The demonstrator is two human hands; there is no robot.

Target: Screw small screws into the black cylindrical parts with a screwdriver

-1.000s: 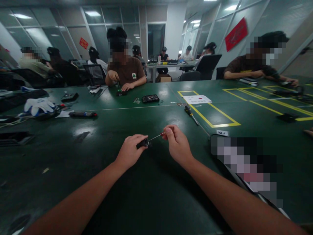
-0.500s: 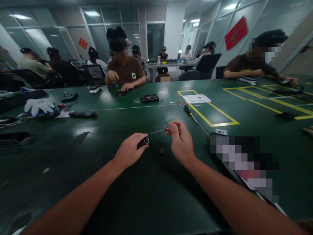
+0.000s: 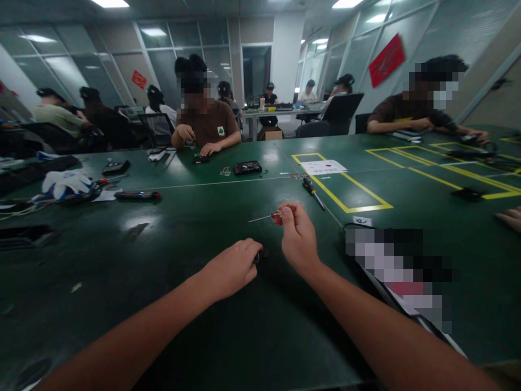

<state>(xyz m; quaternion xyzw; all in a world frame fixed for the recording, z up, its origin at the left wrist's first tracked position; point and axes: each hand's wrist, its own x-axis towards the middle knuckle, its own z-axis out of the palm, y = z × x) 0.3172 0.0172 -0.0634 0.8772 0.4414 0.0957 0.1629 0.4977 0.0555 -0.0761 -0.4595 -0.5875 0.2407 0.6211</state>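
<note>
My right hand (image 3: 298, 237) is closed on a small red-handled screwdriver (image 3: 268, 216), whose thin shaft points left above the green table (image 3: 171, 255). My left hand (image 3: 235, 267) lies low on the table with its fingers curled around a small black cylindrical part (image 3: 257, 257); only the part's end shows past the fingertips. A tiny dark piece (image 3: 265, 252) rests on the table just beyond those fingertips. The two hands are a short gap apart.
A black-and-yellow screwdriver (image 3: 312, 191) lies by a yellow-taped rectangle (image 3: 345, 187) holding a white paper (image 3: 323, 166). White gloves (image 3: 65, 182) and a dark tool (image 3: 136, 194) sit at left. A blurred object (image 3: 401, 277) is close on my right. Several people work across the table.
My left hand has moved right and down to the table with the black part, near the tiny dark piece. My right hand drew the screwdriver out of the part and lifted it slightly.
</note>
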